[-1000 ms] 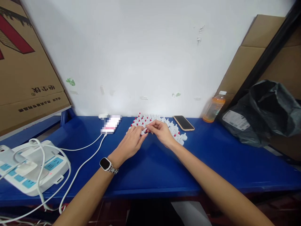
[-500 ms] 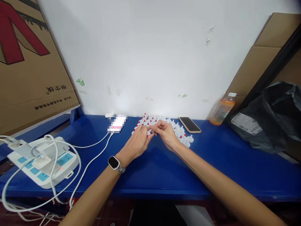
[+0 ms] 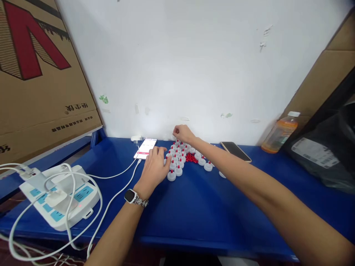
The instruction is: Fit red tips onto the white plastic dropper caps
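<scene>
While both hands are working over the blue bench [image 3: 194,207], the left hand [image 3: 154,167] is lying palm down with fingers loosely spread, holding nothing, its fingertips touching the near-left edge of a cluster of white caps [image 3: 180,157], several of them tipped red. The right hand [image 3: 181,132] is reaching across to the far side of the cluster, close to the wall [image 3: 180,66], with fingers curled and pinched together; whether a cap is sitting between them cannot be told. A heap of small red pieces [image 3: 191,158] is lying among the caps, just right of centre. A lit phone [image 3: 146,148] on a white cable [image 3: 116,192] is resting just left of the left hand; a dark phone [image 3: 236,151] is lying right of the cluster, with an orange drink bottle [image 3: 279,133] further right. A power strip [image 3: 63,195] is sitting at the near left corner. Half a second ago both hands were meeting at the cluster's near edge, pinching one cap between them; now they are apart, the right having gone to the back row and the left having flattened.
</scene>
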Tool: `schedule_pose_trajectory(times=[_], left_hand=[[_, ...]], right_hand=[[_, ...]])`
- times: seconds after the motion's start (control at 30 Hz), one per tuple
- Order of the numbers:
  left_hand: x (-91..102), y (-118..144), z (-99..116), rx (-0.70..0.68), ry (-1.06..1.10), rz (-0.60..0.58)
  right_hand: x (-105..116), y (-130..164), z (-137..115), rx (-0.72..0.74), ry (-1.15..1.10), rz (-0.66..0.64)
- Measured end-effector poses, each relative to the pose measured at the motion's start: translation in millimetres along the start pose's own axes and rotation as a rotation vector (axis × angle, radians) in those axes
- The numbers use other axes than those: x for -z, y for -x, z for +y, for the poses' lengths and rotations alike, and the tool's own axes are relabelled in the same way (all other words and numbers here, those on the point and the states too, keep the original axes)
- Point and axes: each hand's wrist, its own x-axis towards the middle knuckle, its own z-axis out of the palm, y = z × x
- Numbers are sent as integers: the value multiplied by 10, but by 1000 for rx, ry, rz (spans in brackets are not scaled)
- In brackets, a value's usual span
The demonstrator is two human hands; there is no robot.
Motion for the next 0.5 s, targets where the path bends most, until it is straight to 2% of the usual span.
schedule_pose_trajectory(times=[0.13, 0.27, 0.37, 0.5], left_hand=[[-29, 2, -35, 20, 12, -83], [-33, -4, -32, 29, 21, -126], [-16, -7, -11, 34, 27, -123], [4, 1, 8, 40, 37, -103]], right_hand=[[-104, -182, 37, 29, 92, -136], [-93, -271, 38, 45, 156, -228], [-103, -348, -24, 32, 197, -222], [-236, -465, -168, -48, 256, -166]])
